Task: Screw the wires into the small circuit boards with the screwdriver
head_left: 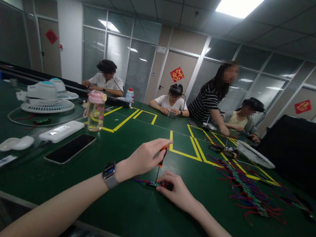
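Note:
My left hand (144,157), with a watch on its wrist, grips a small screwdriver (162,158) with an orange and black handle, held upright with its tip down. The tip rests on a small green circuit board (153,184) with red and blue wires that lies on the green table (139,213). My right hand (176,189) presses on the right end of that board and holds it flat against the table.
A black phone (70,148), a white power bank (61,131), a pink-capped bottle (95,111) and white fans (45,98) lie to the left. A heap of wired boards (246,188) lies to the right. Several people sit or stand at the far side.

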A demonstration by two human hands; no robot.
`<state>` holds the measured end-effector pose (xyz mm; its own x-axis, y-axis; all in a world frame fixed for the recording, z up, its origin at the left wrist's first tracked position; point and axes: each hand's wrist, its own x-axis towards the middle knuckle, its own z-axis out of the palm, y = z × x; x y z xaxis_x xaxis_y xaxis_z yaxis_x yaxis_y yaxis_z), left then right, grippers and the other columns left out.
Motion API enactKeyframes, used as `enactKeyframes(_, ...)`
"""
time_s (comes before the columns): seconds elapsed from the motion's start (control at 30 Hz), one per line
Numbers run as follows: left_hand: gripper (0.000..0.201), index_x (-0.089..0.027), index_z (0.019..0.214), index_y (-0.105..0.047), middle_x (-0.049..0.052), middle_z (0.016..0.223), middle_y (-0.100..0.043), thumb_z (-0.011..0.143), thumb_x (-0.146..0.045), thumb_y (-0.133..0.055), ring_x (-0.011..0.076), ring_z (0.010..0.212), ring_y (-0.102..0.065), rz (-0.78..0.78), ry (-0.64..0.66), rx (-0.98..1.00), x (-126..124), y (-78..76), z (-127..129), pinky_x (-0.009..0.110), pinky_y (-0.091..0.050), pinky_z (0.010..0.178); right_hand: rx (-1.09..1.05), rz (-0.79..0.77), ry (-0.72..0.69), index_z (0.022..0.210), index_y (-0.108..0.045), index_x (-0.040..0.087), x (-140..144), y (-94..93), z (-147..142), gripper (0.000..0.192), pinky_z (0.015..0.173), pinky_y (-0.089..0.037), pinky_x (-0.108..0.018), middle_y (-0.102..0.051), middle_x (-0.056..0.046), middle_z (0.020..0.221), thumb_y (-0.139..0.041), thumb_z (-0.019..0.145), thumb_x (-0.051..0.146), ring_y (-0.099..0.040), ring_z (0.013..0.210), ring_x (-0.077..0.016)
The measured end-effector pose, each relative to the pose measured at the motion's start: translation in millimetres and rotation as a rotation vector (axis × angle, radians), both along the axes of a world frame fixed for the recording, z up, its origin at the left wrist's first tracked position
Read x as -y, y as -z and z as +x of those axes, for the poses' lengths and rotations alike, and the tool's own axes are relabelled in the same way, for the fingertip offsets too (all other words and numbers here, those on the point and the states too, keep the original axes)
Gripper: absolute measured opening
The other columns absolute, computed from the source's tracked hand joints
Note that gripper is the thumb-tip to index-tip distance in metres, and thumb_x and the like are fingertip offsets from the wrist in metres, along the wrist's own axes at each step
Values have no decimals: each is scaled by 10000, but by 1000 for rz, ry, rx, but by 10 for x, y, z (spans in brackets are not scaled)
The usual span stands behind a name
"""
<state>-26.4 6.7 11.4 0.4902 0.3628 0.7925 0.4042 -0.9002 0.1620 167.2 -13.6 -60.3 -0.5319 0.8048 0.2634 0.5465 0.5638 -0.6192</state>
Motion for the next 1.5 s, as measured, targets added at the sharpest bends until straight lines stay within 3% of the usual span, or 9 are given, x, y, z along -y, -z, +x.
enactKeyframes(0.13, 253, -182, 1154, -602, 41, 1007, -657, 920, -176, -507, 138, 913, -633, -258, 67, 226, 24, 16, 28, 267, -517, 826, 25, 5, 19, 878, -709, 153, 5, 2, 6, 97, 664, -434, -251, -592, -34, 838, -655, 799, 165, -553, 725, -140)
enactKeyframes(0.3, 171, -174, 973, -679, 26, 884, -577, 833, -271, -667, 144, 819, -581, -247, 29, 297, 67, 37, 48, 277, -490, 772, 15, 31, -13, 889, -706, 170, 6, 32, 22, 102, 674, -435, -243, -590, -26, 856, -644, 808, 162, -560, 746, -137)
enactKeyframes(0.47, 314, -212, 1196, -618, 81, 1130, -584, 979, -245, -393, 166, 1024, -592, -301, 144, 312, 92, 87, 58, 313, -476, 907, 30, 40, -7, 906, -707, 169, -2, 49, 28, 115, 648, -425, -238, -573, -22, 831, -641, 812, 171, -550, 715, -130)
enactKeyframes(0.6, 285, -188, 1182, -623, 71, 1020, -648, 957, -260, -463, 156, 904, -631, -387, 185, 376, 88, 101, 75, 283, -508, 814, 41, 45, 8, 906, -707, 168, -4, 44, 26, 115, 642, -419, -237, -569, -20, 821, -651, 806, 180, -550, 715, -132)
enactKeyframes(0.73, 179, -186, 1000, -697, 37, 879, -587, 868, -285, -625, 146, 814, -591, -289, 80, 381, 92, 85, 58, 265, -499, 752, 32, 40, 2, 889, -706, 170, 6, 38, 24, 101, 663, -428, -237, -578, -23, 841, -642, 810, 172, -554, 731, -131)
enactKeyframes(0.93, 352, -183, 1281, -534, 78, 1116, -601, 984, -190, -345, 158, 1031, -586, -125, 23, 115, 52, 23, -17, 295, -491, 903, 40, 31, -6, 900, -707, 165, 29, 30, 27, 111, 659, -434, -238, -583, -29, 843, -629, 821, 181, -557, 730, -134)
enactKeyframes(1.07, 340, -132, 1274, -502, 111, 1078, -651, 981, -234, -364, 198, 952, -628, 175, -163, -159, -49, -41, -91, 356, -522, 837, 46, 23, -7, 906, -708, 165, 33, 7, 14, 117, 661, -442, -244, -592, -36, 857, -622, 830, 191, -557, 727, -139)
enactKeyframes(1.2, 319, -80, 1185, -537, 138, 999, -670, 973, -260, -379, 232, 898, -648, 424, -232, -355, -99, -101, -142, 382, -529, 773, 60, 33, 2, 909, -710, 173, 21, 10, 9, 119, 675, -449, -259, -591, -35, 836, -625, 835, 212, -558, 733, -148)
enactKeyframes(1.5, 424, -63, 1334, -398, 182, 1244, -599, 951, -246, -406, 258, 1121, -595, 426, -199, -405, -3, -102, -100, 390, -502, 880, 57, 38, 1, 909, -701, 169, 11, 46, 16, 121, 668, -451, -265, -575, -29, 806, -621, 840, 227, -556, 709, -145)
